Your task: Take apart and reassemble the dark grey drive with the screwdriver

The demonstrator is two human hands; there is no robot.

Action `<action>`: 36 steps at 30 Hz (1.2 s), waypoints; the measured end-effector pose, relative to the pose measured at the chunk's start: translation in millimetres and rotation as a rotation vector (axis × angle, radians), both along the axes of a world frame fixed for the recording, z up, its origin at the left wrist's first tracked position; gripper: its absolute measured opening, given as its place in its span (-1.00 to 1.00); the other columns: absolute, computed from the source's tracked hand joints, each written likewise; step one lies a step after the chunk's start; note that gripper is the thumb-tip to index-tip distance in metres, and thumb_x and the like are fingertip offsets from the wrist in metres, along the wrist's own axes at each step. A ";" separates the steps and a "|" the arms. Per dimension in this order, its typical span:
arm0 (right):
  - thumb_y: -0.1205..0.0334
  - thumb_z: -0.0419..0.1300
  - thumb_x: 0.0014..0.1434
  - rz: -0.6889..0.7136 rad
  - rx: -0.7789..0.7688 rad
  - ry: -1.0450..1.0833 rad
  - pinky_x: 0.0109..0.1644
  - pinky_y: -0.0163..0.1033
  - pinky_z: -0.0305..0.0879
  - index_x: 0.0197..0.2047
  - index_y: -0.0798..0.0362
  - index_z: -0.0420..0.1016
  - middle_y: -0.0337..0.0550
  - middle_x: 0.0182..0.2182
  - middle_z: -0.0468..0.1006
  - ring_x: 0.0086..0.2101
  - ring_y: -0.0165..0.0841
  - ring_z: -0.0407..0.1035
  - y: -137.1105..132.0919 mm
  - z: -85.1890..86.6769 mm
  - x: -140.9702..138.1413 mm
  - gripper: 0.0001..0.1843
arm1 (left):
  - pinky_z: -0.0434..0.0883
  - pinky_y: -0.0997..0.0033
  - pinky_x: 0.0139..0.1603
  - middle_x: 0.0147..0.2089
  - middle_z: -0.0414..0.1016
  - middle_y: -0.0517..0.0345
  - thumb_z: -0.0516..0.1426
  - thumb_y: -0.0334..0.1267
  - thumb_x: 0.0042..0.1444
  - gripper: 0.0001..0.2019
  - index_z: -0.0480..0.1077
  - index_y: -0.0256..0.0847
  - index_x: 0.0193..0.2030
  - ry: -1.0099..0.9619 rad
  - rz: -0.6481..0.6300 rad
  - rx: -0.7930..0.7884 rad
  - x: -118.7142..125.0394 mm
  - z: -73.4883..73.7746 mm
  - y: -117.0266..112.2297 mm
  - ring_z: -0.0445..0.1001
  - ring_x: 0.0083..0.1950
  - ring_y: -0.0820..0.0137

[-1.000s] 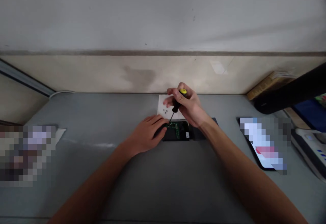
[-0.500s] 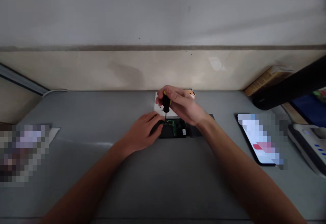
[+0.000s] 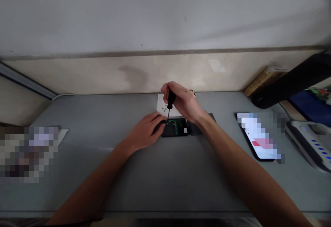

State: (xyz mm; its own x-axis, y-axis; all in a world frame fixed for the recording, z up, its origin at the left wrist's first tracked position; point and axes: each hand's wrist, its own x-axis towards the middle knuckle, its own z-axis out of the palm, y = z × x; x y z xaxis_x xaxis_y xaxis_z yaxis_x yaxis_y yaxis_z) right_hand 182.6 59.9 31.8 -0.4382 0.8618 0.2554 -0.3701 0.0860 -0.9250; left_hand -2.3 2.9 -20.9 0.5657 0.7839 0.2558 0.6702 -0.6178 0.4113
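Observation:
A small black device with an exposed green circuit board (image 3: 177,126) lies flat on the grey table. My left hand (image 3: 146,130) grips its left end between thumb and fingers. In my right hand (image 3: 182,99) is a black and yellow screwdriver (image 3: 170,99), held nearly upright, its thin shaft pointing down at the board's upper left edge close to my left fingertips. Whether the tip sits in a screw is too small to tell. Behind the device is a white sheet (image 3: 160,99) with several tiny dark screws (image 3: 164,108) on it. A dark flat panel (image 3: 210,118) lies partly under my right wrist.
To the right lie a phone (image 3: 256,137) with a lit, blurred-out screen and a white power strip (image 3: 307,144). A black cylinder (image 3: 292,82) and a yellowish box (image 3: 263,79) stand near the wall. A pixelated item (image 3: 33,151) is at the far left.
The view has shifted slightly. My right hand has tilted the screwdriver's handle a little to the right, and more of the small screws show. My left hand keeps its hold.

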 end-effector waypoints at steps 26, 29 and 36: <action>-0.31 0.24 0.18 -0.221 0.077 -0.109 -0.44 -0.28 0.22 -0.32 -0.04 0.28 -0.40 -0.56 0.27 -0.56 -0.49 0.26 -0.5 -10.6 -9.3 -0.50 | 0.45 0.14 0.10 -0.03 0.50 0.03 -0.12 -0.22 0.43 -0.68 0.42 -0.14 0.07 0.023 -0.012 -0.025 -0.8 1.3 1.0 0.50 -0.02 0.23; -0.28 0.19 0.24 -0.249 0.190 -0.090 -0.39 -0.26 0.28 -0.26 -0.03 0.34 -0.35 -0.51 0.32 -0.51 -0.46 0.34 -3.8 7.2 -6.7 -0.54 | 0.45 0.11 0.15 0.00 0.51 0.00 -0.13 -0.22 0.43 -0.67 0.42 -0.16 0.08 0.002 -0.010 -0.041 -0.8 1.4 1.3 0.49 0.04 0.21; -0.01 0.29 0.25 -0.579 0.409 -0.428 -0.32 -0.27 0.25 -0.29 0.00 0.52 -0.23 -0.40 0.46 -0.37 -0.40 0.36 -28.5 70.6 56.6 -0.75 | 0.41 0.06 0.29 0.26 0.41 -0.01 0.10 -0.02 0.34 -0.57 0.31 -0.07 0.28 -0.105 0.047 -0.240 -8.9 11.1 -3.9 0.44 0.24 0.15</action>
